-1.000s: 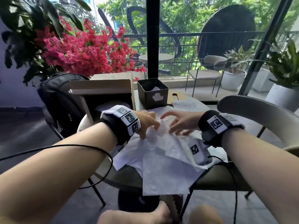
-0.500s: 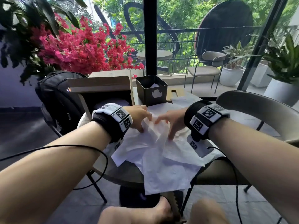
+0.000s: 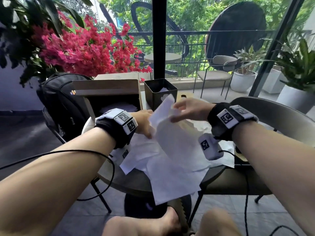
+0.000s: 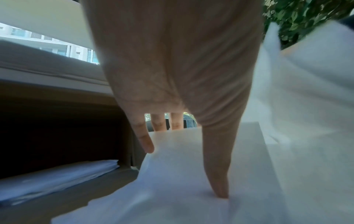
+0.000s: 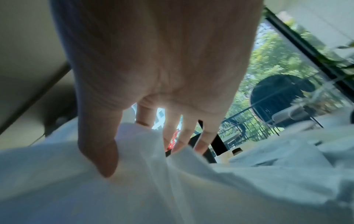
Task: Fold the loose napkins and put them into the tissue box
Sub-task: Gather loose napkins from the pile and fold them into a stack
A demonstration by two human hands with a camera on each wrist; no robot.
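Head view shows your right hand (image 3: 188, 110) pinching the top edge of a white napkin (image 3: 172, 132) between thumb and fingers, lifting that edge clear of the loose napkin pile (image 3: 172, 174) on the round table (image 3: 129, 184). Your left hand (image 3: 144, 122) lies with straight fingers pressed flat on the sheets beside the raised napkin's left edge, gripping nothing. The black tissue box (image 3: 160, 94) stands just behind both hands, next to an open cardboard box (image 3: 109, 92) holding a stack of white sheets.

Head looks down; wrists close (sharing napkins (image 3: 172, 150)).
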